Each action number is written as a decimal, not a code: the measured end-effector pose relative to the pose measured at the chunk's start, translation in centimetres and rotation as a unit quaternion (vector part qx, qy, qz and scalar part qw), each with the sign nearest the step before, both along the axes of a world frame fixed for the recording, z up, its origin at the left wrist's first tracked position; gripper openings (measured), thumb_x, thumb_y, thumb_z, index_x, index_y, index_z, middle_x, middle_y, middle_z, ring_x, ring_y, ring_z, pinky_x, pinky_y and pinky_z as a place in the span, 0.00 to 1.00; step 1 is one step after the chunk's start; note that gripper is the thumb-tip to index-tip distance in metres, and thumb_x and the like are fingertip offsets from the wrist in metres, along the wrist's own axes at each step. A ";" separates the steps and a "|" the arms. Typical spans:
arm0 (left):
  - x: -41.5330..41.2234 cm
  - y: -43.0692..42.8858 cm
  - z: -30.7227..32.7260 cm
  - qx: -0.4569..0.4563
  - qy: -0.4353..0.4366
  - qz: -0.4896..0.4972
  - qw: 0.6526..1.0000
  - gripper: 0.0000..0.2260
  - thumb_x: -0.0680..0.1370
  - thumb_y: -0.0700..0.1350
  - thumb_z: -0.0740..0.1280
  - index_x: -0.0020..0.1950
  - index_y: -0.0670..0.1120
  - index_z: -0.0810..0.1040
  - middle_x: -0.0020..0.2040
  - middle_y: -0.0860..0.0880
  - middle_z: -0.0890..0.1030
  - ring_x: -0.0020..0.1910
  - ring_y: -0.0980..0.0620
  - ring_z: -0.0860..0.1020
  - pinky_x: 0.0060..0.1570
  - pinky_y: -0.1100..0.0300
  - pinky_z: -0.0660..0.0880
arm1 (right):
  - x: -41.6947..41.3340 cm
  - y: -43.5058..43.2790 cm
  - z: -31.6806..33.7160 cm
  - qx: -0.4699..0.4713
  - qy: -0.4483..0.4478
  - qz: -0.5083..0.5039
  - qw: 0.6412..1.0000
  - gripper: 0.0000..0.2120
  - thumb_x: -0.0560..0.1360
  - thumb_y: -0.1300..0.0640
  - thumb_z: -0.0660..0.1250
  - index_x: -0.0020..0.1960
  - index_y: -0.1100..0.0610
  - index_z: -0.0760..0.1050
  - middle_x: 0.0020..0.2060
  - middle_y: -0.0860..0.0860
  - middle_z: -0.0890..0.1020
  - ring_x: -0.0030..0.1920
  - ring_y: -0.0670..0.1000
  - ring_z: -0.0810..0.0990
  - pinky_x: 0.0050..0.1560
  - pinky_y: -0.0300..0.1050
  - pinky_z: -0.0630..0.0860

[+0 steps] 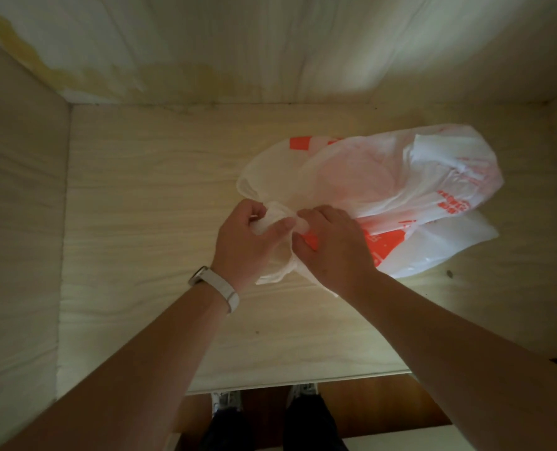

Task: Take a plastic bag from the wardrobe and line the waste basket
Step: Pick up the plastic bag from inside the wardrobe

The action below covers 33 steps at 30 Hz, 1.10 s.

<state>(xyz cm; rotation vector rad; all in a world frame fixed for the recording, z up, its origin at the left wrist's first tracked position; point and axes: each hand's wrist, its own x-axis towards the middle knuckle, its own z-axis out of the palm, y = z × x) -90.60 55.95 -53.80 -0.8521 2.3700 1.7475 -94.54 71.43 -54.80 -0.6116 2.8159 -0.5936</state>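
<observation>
The plastic bag (384, 190), white with orange print, lies on the wardrobe shelf (147, 196) right of the frame's centre. It is puffed and crumpled, with its gathered neck drawn toward the middle. Both grips are closed on that neck. The left grip (247, 239) has its fingers curled round a twist of white film. The right grip (334, 249) pinches the film just beside it, over an orange patch. The two are touching or nearly so (the film between them hides the exact contact).

The step in hand looks like loosening the bundle to free a bag. To do it well, one side should hold the neck steady while the other draws slowly, since thin film clings and tears. I cannot tell whether this is one bag or several stuffed together, so it pays to feel for a single layer before pulling.

The side panel (20, 206) fills the left of the frame. The back panel (270, 43) runs across the top, stained yellowish at upper left. A white wristband (217, 289) sits on the left wrist, and shoes (226, 400) show at lower centre on a brown floor (384, 405). Both panels stand well apart from the grips, so I judge that only the bag's own clinging folds hinder the pull. The waste basket is not in view, and lining it has not yet begun.
</observation>
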 end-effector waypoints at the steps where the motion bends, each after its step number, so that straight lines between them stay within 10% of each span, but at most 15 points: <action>1: -0.1 0.2 0.1 -0.013 -0.001 0.011 1.000 0.13 0.70 0.52 0.75 0.43 0.46 0.76 0.39 0.48 0.80 0.36 0.56 0.77 0.34 0.66 0.72 | 0.2 0.1 0.1 -0.003 -0.003 0.000 1.000 0.21 0.73 0.44 0.60 0.57 0.55 0.79 0.50 0.55 0.82 0.50 0.61 0.79 0.50 0.56 0.77; 8: -0.8 0.2 -0.1 -0.065 0.000 0.051 0.997 0.11 0.75 0.43 0.68 0.39 0.37 0.71 0.32 0.49 0.71 0.27 0.59 0.66 0.26 0.68 0.64 | 0.0 -0.2 0.6 -0.014 -0.023 0.002 1.000 0.21 0.74 0.44 0.58 0.58 0.55 0.78 0.51 0.54 0.81 0.51 0.60 0.79 0.52 0.56 0.77; 12: -0.4 -0.4 -0.1 -0.052 0.001 0.071 0.996 0.08 0.74 0.38 0.66 0.49 0.49 0.71 0.37 0.53 0.74 0.30 0.63 0.72 0.30 0.72 0.68 | -0.1 -0.1 0.8 -0.030 -0.039 0.010 0.999 0.21 0.75 0.44 0.58 0.59 0.55 0.78 0.52 0.54 0.81 0.53 0.60 0.78 0.54 0.56 0.77; 19: 2.7 -2.3 -2.1 -0.237 0.061 -0.185 0.952 0.17 0.77 0.43 0.65 0.65 0.47 0.74 0.62 0.47 0.78 0.58 0.50 0.76 0.55 0.52 0.76 | -0.4 -0.2 0.5 0.000 -0.079 0.050 0.996 0.24 0.74 0.42 0.55 0.61 0.53 0.77 0.55 0.53 0.79 0.57 0.58 0.77 0.55 0.57 0.76; 24: 4.4 -4.0 -3.3 -0.375 0.071 -0.342 0.859 0.33 0.72 0.62 0.64 0.70 0.43 0.67 0.72 0.41 0.65 0.70 0.40 0.66 0.67 0.44 0.67 | -0.1 -0.4 0.3 0.006 -0.090 0.058 0.994 0.23 0.74 0.42 0.56 0.61 0.52 0.76 0.56 0.52 0.78 0.58 0.57 0.75 0.55 0.57 0.75; 33: 4.7 -4.8 -4.3 -0.373 0.182 -0.327 0.849 0.16 0.75 0.53 0.68 0.50 0.40 0.79 0.62 0.39 0.76 0.62 0.41 0.73 0.58 0.47 0.73 | 0.6 -0.2 0.3 0.009 -0.087 0.062 0.994 0.19 0.74 0.44 0.60 0.60 0.52 0.76 0.57 0.51 0.77 0.59 0.56 0.75 0.56 0.57 0.75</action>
